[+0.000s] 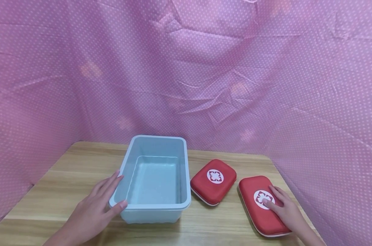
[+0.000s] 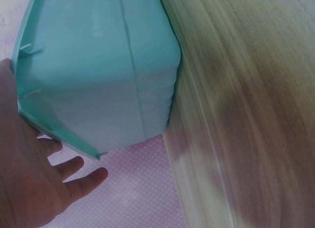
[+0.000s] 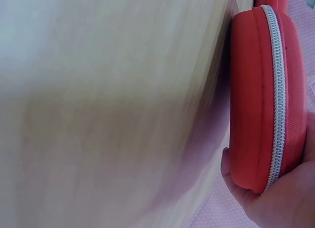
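A light blue plastic bin [image 1: 156, 216] stands on the table, and its visible inside holds nothing. My left hand [image 1: 95, 208] rests on the bin's near left rim, thumb at the front corner, fingers extended along the side. In the left wrist view the hand [image 2: 32, 183] lies against the rim of the bin [image 2: 93, 80]. At the right, my right hand [image 1: 285, 209] grips a red zippered first aid case [image 1: 253, 186], thumb on its white emblem. The right wrist view shows fingers beneath the case [image 3: 248, 100], whose underside looks slightly raised. A second red first aid case [image 1: 201, 182] lies between bin and hand.
The wooden table [image 1: 66, 184] has wood grain running across it. A pink dotted cloth [image 1: 204, 85] hangs behind and along both sides, close to the table's edges. The second case sits close to the bin's right side.
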A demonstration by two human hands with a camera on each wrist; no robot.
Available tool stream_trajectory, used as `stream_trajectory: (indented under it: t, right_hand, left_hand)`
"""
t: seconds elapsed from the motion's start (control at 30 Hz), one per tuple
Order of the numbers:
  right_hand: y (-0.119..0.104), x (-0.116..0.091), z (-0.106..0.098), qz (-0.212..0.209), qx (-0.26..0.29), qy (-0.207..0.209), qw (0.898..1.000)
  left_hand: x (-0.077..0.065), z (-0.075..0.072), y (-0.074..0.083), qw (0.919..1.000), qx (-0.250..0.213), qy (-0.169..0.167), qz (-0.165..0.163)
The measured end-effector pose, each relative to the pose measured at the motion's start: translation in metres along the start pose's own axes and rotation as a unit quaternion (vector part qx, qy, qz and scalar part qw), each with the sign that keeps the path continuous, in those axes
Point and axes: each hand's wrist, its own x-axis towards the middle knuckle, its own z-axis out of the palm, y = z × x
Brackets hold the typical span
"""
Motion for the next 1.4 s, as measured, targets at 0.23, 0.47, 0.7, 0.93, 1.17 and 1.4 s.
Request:
stream_trajectory:
  t: [0.23, 0.47, 0.7, 0.93, 1.17, 1.4]
  right_hand:
    - [0.0, -0.002, 0.002, 0.001, 0.002, 0.023, 1.0]
    - [-0.002, -0.006, 0.003, 0.0, -0.004, 0.05, 0.999]
    - [-0.003, -0.006, 0.003, 0.009, -0.013, 0.058, 0.998]
    - [-0.004, -0.006, 0.001, 0.034, -0.004, 0.051, 0.998]
    - [-0.01, -0.002, -0.004, 0.053, 0.016, 0.047, 0.997]
    - [-0.026, 0.006, -0.008, 0.061, 0.047, 0.049, 0.996]
  left_hand:
    - [-0.001, -0.001, 0.0, 0.9999, 0.002, -0.011, -0.005]
    - [-0.001, -0.001, -0.001, 0.9999, 0.0, -0.013, -0.007]
    - [-0.002, -0.001, -0.002, 0.9999, -0.001, -0.015, -0.007]
    - [-0.001, 0.0, -0.004, 0.9999, 0.004, -0.011, -0.004]
    - [0.0, 0.0, -0.004, 0.9999, 0.007, -0.011, -0.001]
    - [0.0, -0.001, -0.003, 0.9999, 0.003, -0.011, -0.008]
